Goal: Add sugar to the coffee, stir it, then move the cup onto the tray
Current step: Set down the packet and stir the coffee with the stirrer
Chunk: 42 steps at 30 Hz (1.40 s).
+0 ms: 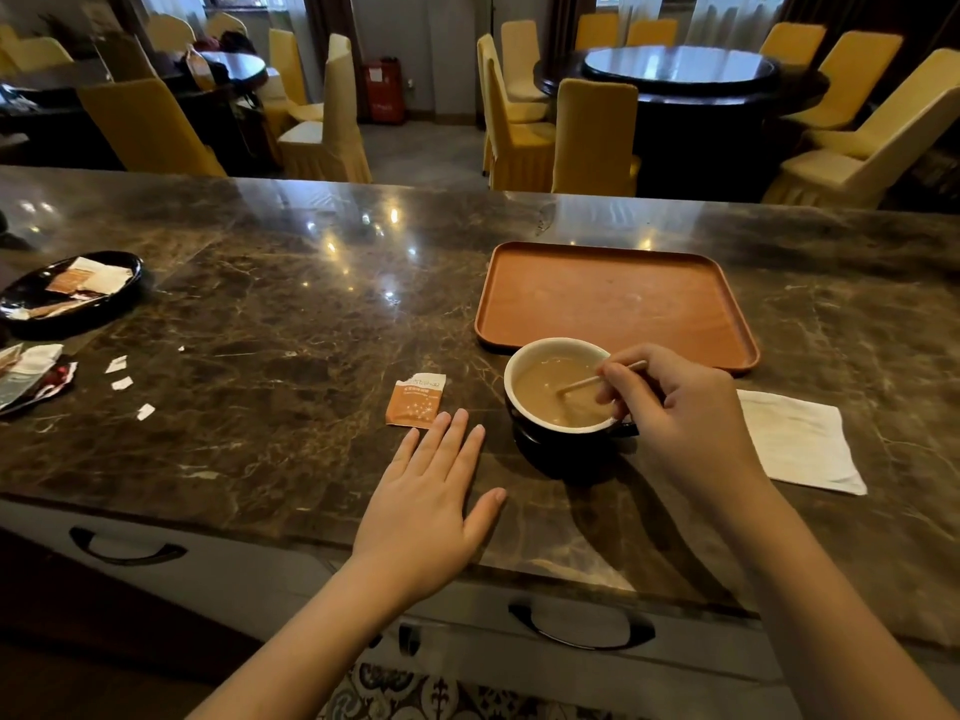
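Observation:
A dark cup (540, 433) with a pale inside holds milky coffee and stands on the marble counter just in front of the orange tray (618, 304). My right hand (680, 413) pinches a thin wooden stir stick (587, 383) whose lower end is in the coffee. A torn orange sugar packet (414, 400) lies flat to the left of the cup. My left hand (431, 501) rests flat on the counter, fingers apart, its fingertips just short of the packet.
A white napkin (800, 444) lies right of the cup. A black dish (67, 293) with packets sits at the far left, with torn paper scraps (124, 381) and wrappers (31, 376) near it. Drawer handles (582, 623) run below the counter edge. Yellow chairs stand beyond.

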Motion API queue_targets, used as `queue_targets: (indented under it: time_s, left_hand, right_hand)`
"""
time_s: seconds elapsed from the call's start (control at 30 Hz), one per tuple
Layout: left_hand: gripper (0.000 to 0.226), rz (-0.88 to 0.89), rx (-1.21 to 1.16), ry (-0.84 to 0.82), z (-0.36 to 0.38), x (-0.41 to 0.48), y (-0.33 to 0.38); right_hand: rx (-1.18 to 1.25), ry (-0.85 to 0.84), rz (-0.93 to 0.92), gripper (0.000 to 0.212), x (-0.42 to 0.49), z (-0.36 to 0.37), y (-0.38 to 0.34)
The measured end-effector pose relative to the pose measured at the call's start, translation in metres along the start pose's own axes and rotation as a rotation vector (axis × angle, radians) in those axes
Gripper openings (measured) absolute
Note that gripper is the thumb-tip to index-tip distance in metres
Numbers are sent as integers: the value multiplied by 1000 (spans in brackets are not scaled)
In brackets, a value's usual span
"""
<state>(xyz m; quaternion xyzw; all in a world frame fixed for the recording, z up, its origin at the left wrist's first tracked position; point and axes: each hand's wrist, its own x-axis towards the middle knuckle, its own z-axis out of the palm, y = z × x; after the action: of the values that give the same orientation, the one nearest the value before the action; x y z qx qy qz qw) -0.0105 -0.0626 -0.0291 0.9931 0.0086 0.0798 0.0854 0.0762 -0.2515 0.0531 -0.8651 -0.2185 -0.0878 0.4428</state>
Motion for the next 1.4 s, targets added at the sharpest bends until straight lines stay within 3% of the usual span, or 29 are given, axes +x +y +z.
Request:
queue_targets:
  time_s: [0.27, 0.5, 0.7, 1.13, 1.4]
  left_hand:
    - [69, 8, 3, 16, 2, 0, 0]
    - [70, 7, -11, 21, 1, 0, 0]
    - [68, 6, -16, 35, 0, 0, 1]
    - [68, 8, -14, 10, -1, 0, 1]
    - [68, 5, -9, -8, -1, 0, 0]
  right_hand:
    - [21, -146, -27, 13, -3, -26, -7]
    - [-151, -50, -50, 11, 8, -32, -4]
    - [-145, 48, -50, 12, 13, -15, 0]
    - [52, -133, -8, 13, -7, -20, -8]
    - [-97, -8, -69, 11, 1, -34, -1]
